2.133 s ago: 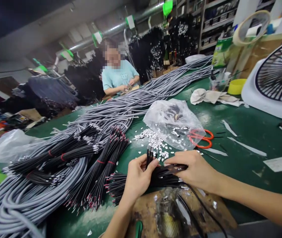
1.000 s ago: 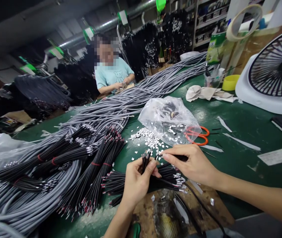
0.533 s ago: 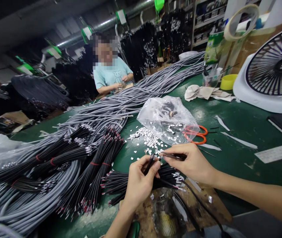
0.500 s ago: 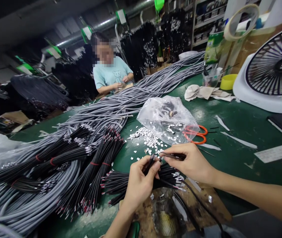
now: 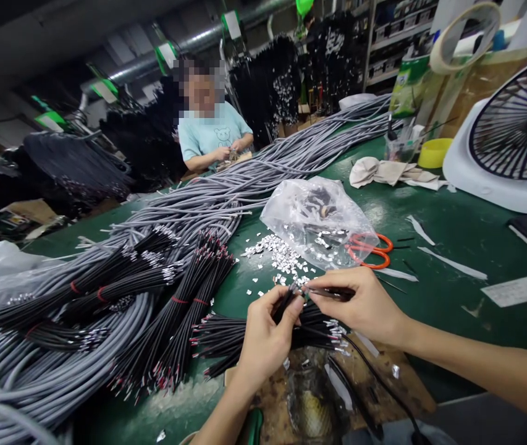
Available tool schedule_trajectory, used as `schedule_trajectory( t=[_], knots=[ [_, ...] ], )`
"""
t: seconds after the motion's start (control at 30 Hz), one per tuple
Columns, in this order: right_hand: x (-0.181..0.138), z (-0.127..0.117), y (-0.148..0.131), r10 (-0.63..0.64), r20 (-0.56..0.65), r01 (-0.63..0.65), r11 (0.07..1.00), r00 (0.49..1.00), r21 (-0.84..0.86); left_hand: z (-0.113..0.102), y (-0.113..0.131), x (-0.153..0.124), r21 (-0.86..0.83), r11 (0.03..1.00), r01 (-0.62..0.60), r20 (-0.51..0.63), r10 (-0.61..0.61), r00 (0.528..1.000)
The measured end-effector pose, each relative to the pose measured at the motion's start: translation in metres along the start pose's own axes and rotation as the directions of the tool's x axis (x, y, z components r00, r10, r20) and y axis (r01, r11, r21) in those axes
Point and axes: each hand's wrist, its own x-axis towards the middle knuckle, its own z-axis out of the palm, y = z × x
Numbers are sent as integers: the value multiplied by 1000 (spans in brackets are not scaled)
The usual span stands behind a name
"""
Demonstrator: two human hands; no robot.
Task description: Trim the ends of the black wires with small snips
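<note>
My left hand [image 5: 270, 330] pinches a short black cable [image 5: 284, 303] between thumb and fingers, its end pointing up and to the right. My right hand [image 5: 360, 304] is closed around dark tweezers [image 5: 335, 292], whose tips meet the cable's end. What lies between the tips is too small to make out. Just beyond both hands is a scattered pile of small silvery foil pieces [image 5: 284, 254]. Under the hands lies a bundle of black cables [image 5: 226, 337] with stripped, pale ends.
Tied black cable bundles [image 5: 177, 309] and long grey cables [image 5: 189, 213] cover the left of the green table. A clear plastic bag [image 5: 309, 213], orange-handled scissors [image 5: 379, 250] and a white fan [image 5: 485, 176] stand beyond. Another person [image 5: 217, 136] sits across.
The tweezer tips and the cable end have come closer together, and the cable has shifted slightly in my left hand. The whole view has shifted a little.
</note>
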Motion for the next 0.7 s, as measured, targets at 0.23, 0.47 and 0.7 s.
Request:
schedule_trajectory(
  t=[0.23,0.47,0.7],
  knots=[
    [1,0,-3,-5,-7,5,1000,1000,-23,0,-3,0,45,999,-13,9,13,1000],
    [4,-1,4,-58,-65,51,994,996,-97,-3,-9,-3,78,996,-46,203,29,979],
    [7,-3,4,-44,-28,44,999,999,-25,-5,-8,1,45,997,-56,51,54,997]
  ],
)
